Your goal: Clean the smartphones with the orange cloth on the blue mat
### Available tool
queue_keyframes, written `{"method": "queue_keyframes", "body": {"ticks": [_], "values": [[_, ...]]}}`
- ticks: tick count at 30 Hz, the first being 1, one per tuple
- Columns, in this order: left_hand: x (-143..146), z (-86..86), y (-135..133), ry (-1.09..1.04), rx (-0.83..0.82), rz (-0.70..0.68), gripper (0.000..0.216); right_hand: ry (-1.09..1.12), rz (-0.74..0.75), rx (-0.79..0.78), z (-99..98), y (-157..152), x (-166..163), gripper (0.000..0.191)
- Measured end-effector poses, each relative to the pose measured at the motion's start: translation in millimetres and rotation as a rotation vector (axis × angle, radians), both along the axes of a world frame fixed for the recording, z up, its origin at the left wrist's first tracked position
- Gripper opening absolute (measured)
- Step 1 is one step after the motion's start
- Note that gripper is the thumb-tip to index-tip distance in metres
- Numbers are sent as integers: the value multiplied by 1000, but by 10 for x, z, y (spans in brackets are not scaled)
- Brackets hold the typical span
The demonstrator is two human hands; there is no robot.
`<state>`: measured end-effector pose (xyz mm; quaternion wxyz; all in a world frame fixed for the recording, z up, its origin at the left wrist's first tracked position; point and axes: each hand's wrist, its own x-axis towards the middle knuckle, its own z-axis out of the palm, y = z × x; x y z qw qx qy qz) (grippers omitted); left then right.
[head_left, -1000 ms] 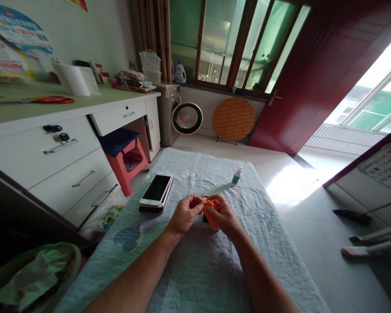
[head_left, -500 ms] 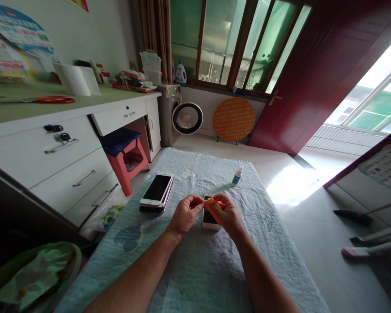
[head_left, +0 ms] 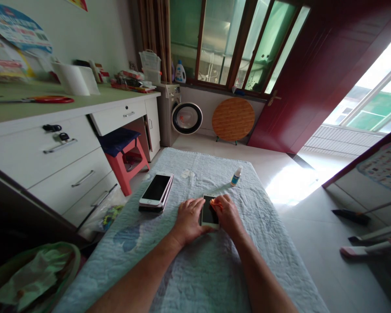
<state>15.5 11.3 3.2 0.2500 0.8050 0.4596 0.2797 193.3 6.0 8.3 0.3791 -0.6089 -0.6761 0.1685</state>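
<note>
1. Hands are seen in the middle of the view, both set down on a worktop (head_left: 289, 265) that is covered all over by a pale blue towel (head_left: 195, 269).
2. A white phone (head_left: 210, 216) with a dark screen is laid flat on the towel, face up, between the two hands.
3. The left hand (head_left: 188, 217) is laid just beside the phone's left edge. Its grip is spread, the fingers are flat on the towel, and the thumb side is touching the phone.
4. The right hand (head_left: 228, 214) is set at the phone's right side. Its grip is pinched on a small orange cloth (head_left: 217, 202), which is pressed onto the far end of the screen.
5. A stack of phones (head_left: 156, 192) is laid to the left of the hands, apart from them, near the towel's left edge. The top one is white with a dark screen.
6. A small bottle (head_left: 236, 176) is stood upright farther away, past the right hand.
7. A desk (head_left: 52, 143) with white drawers is seen along the left wall, and a red stool (head_left: 125, 163) is tucked under it.
8. A washing machine (head_left: 182, 116) and a round wooden board (head_left: 233, 118) are seen by the far wall, under the window.
9. A green bag (head_left: 32, 274) is seen at the bottom left, beside the worktop.
</note>
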Motion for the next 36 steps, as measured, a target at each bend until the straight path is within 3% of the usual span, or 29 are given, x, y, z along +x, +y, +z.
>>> {"method": "queue_keyframes", "body": {"ticks": [7,15,22,31,36], "values": [[-5,0,-19,75,24,-18,88,-16,60,-53,17,-13,75,18],[14,16,-42,80,23,0,84,30,15,-95,59,-27,91,18],[7,57,-45,84,1,-10,86,30,104,-114,125,-43,162,15],[-23,44,-12,87,44,30,83,-24,110,-80,132,-78,0,22],[-32,27,10,129,24,13,88,-50,269,-186,269,-119,49,20]]}}
